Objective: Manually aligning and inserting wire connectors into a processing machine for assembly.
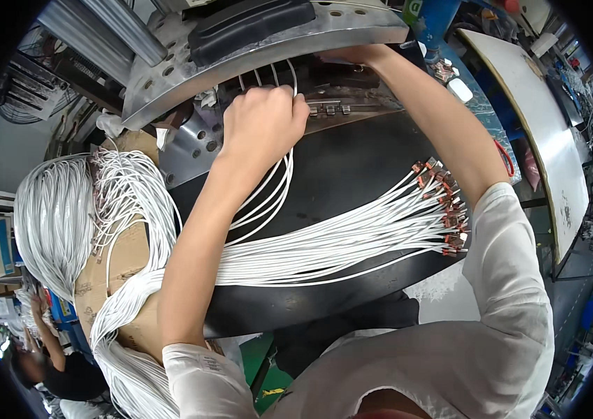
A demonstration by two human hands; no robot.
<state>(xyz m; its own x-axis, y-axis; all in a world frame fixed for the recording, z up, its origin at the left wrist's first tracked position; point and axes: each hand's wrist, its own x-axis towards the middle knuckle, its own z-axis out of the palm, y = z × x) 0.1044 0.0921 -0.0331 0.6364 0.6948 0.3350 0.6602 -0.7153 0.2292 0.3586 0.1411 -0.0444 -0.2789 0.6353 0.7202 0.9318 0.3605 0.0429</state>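
Observation:
My left hand point(263, 122) is closed in a fist around several thin white cables point(284, 185). Their upper ends run up beneath the thick metal plate point(268, 50) of a machine, and their lower lengths curve down toward the table. My right hand point(358, 54) reaches under the right part of that plate; its fingers are hidden there. Below the hands sits a metal mold point(342, 106) with small metal connector pieces along its front edge. A large bundle of white cables point(310, 253) lies across the black tabletop, its brown and orange connector ends point(443, 202) fanned out at the right.
More coiled white cables point(55, 216) hang over a cardboard box point(93, 279) at the left. Metal columns point(118, 31) rise at the upper left. A pale-topped table point(527, 126) stands at the right. Another person point(73, 377) sits at the lower left.

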